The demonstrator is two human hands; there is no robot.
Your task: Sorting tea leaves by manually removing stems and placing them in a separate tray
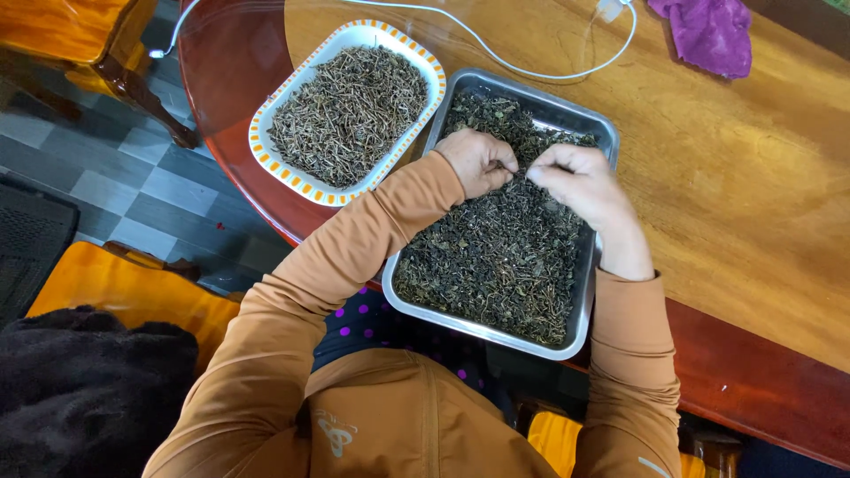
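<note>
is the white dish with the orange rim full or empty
Full: the white dish is heaped rim to rim with dark dried twigs.

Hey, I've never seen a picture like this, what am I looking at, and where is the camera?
The camera sits on a person's head and looks down at their own two bare hands; there is no machine. On the wooden table stands a metal tray full of dark dried leaves. The left hand and right hand meet over it, pinching bits of leaf. Beside it is a white dish with an orange-patterned rim, holding thin dried stems. A white cable and a purple cloth lie further back.
</note>
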